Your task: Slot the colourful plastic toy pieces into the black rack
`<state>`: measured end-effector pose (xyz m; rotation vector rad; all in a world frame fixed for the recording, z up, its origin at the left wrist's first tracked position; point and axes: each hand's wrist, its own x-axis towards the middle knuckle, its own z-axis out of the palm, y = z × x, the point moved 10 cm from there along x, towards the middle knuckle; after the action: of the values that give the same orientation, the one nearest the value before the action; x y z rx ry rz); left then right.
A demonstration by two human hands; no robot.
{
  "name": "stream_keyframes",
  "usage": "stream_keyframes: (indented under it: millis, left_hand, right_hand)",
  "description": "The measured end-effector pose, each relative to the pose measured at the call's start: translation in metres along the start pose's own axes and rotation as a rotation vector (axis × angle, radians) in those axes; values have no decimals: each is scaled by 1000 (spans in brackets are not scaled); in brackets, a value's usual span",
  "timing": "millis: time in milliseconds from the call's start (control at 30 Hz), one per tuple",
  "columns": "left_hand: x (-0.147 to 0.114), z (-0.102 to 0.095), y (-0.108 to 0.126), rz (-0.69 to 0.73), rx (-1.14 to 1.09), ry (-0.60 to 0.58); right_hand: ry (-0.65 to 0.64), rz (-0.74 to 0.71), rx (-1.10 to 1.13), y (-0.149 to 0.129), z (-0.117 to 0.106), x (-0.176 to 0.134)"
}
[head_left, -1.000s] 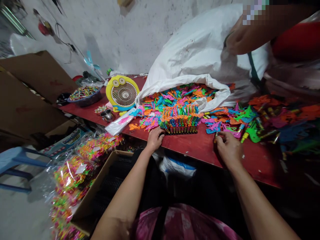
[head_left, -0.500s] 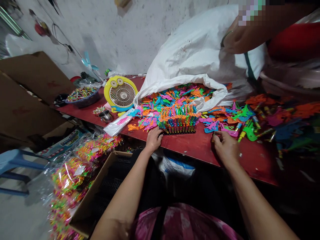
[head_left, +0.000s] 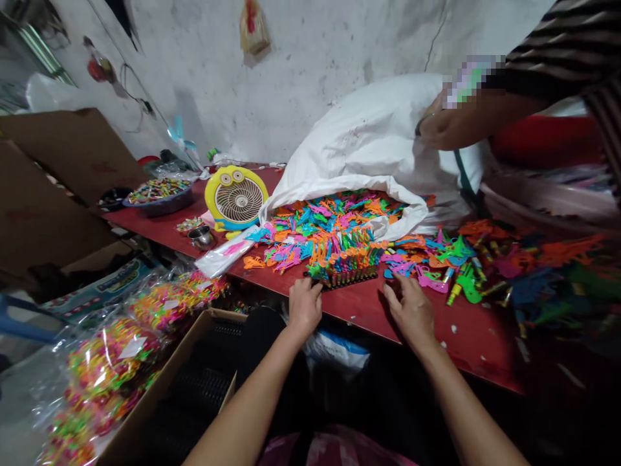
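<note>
A black rack (head_left: 359,279) stands near the table's front edge, filled with a row of small colourful plastic toys (head_left: 347,255) standing upright. My left hand (head_left: 305,305) has its fingers closed on the rack's left end. To the right of the rack, my right hand (head_left: 411,309) hovers low at the table, thumb and fingers apart, with nothing seen in it. Its fingertips are close to a loose blue toy piece (head_left: 391,272). Behind the rack, more flat plastic toys (head_left: 334,213) spill from the mouth of a white woven sack (head_left: 339,149).
A yellow fan (head_left: 237,197), a metal cup (head_left: 201,238) and a basin of small parts (head_left: 160,202) stand on the red table (head_left: 354,317). Loose toys (head_left: 456,259) lie to the right. A carton of black racks (head_left: 194,375) sits below left. A co-worker's arm (head_left: 466,120) reaches over the sack.
My right hand has moved left towards the rack, and its fingers have spread. My left hand stays at the rack's left end. The view has tilted up, showing more of the co-worker's sleeve.
</note>
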<state>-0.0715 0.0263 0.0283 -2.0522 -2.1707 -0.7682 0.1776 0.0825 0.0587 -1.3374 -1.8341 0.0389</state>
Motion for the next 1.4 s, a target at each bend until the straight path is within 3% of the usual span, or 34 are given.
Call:
stream_keyframes:
  millis: [167,333,500,667,733,867,933,1100,1300,1400]
  left_hand:
    - [-21,-7,38,-27,58,-10]
    - [-39,3,71,27,-61,-26]
    - [-57,10,103,133,-184,-72]
    - [-67,1,130,353,-393,-105]
    - [-66,-3,128,386,-488,-51]
    - [-55,-11,94,207,-537,159]
    - [-52,-12,89,200,-497,191]
    - [-55,0,117,464,-388,78]
    - [-50,15,126,461,-229,11]
    - [-43,19,125,461,-233,-30]
  right_hand:
    - [-52,-8,126,-26,9,-18]
    - [-142,-53,212,-58,22,-39]
    - [-136,52,219,-44,18,-42]
    - [-103,98,238,-16,3,-38]
    - [-105,103,223,-7,0,-36]
    - [-101,97,149,0,0,-34]
    - [-79,68,115,-3,-1,-34]
    - [-72,26,95,-13,-2,-34]
    - [-81,18,153,-12,-1,-36]
    - [-105,92,223,-3,-1,-34]
